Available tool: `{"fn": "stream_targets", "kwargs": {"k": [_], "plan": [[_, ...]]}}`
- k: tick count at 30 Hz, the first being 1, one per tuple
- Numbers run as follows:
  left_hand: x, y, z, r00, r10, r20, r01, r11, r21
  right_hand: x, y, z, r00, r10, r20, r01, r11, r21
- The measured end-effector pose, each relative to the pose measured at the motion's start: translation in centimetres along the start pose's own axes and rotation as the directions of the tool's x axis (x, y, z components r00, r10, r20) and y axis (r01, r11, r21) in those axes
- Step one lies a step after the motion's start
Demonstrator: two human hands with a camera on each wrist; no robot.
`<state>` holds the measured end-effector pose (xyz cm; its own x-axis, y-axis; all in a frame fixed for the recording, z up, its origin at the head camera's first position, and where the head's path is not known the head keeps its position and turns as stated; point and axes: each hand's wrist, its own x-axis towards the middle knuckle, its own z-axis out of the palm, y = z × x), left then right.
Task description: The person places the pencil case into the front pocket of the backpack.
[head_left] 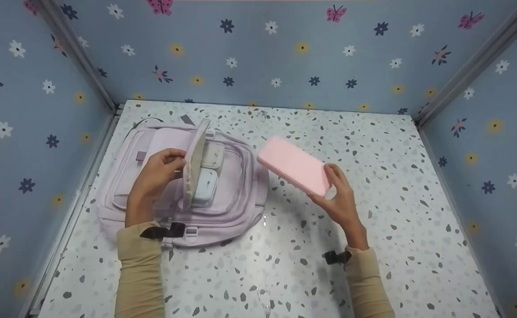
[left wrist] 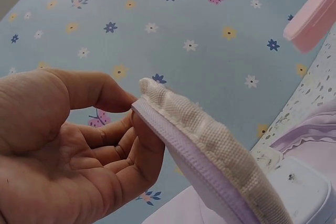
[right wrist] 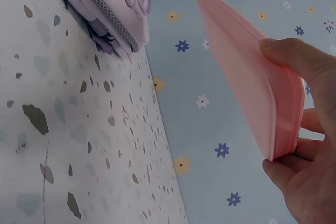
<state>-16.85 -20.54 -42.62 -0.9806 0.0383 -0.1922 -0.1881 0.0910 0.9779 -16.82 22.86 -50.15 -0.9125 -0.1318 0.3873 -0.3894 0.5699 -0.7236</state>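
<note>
Lilac fabric made up the backpack (head_left: 236, 194), which lay flat on the speckled table (head_left: 373, 154) with its front flap (head_left: 195, 161) lifted upright. No brand, label or writing could be read on anything. The left hand (head_left: 154, 176) pinched the flap's edge between thumb and fingers; the left wrist view alone showed its quilted cream lining and purple piping. The right hand (head_left: 340, 198) gripped one end of a pink case (head_left: 293, 165), held tilted above the table just right of the backpack; the right wrist view alone showed its seam

Both hands (head_left: 154, 174) (head_left: 340, 198) raised, fingers pinching.
</note>
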Motion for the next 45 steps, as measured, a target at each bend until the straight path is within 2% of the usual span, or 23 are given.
{"fn": "stream_targets", "kwargs": {"k": [8, 13, 25, 34, 45], "plan": [[0.3, -0.4, 0.2, 1.0, 0.022, -0.014, -0.022, 1.0, -0.015, 0.6, -1.1, 2.7, 0.996, -0.054, 0.065, 0.051, 0.998, 0.041], [0.5, -0.7, 0.2, 0.999, 0.036, -0.013, -0.037, 0.999, -0.02, 0.9, -1.6, 4.3, 0.993, -0.055, 0.108, 0.049, 0.997, 0.063], [0.4, -0.3, 0.7, 0.999, 0.036, -0.003, -0.036, 0.999, 0.022, 1.9, -2.6, 7.7, 0.974, -0.122, 0.189, 0.105, 0.99, 0.098], [0.6, -0.4, 1.4, 0.999, 0.051, -0.002, -0.051, 0.999, 0.009, 3.3, -3.5, 9.5, 0.957, -0.11, 0.268, 0.101, 0.994, 0.047], [0.9, 0.1, 2.0, 0.997, 0.077, 0.009, -0.078, 0.997, 0.014, 4.9, -4.0, 10.9, 0.943, -0.108, 0.316, 0.104, 0.994, 0.029]]}}
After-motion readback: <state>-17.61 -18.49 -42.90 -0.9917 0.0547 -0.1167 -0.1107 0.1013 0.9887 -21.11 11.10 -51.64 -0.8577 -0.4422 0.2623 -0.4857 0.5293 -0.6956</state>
